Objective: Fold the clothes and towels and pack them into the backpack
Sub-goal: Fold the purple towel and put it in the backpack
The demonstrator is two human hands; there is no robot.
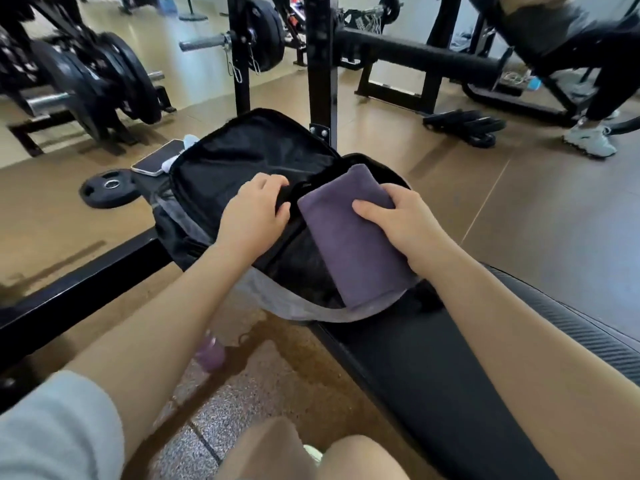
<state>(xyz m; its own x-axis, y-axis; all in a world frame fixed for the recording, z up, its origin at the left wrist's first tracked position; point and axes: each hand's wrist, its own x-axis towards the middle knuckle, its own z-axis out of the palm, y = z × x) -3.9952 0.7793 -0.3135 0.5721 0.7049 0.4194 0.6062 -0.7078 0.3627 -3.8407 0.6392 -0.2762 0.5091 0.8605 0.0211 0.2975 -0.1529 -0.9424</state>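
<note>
Over the open backpack [242, 157], right hand [405, 220] grips purple towel [349, 237].

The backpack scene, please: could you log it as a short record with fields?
backpack: unzipped, flap open, lying on the black bench
purple towel: folded, partly inside the opening
right hand: grips the towel
left hand: holds the opening's edge
phone: beside the backpack's far left
weight plate: on the floor, left

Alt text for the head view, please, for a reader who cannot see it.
A right hand holds a folded purple towel over an open black backpack on a gym bench, while the left hand grips the opening's edge.
</note>
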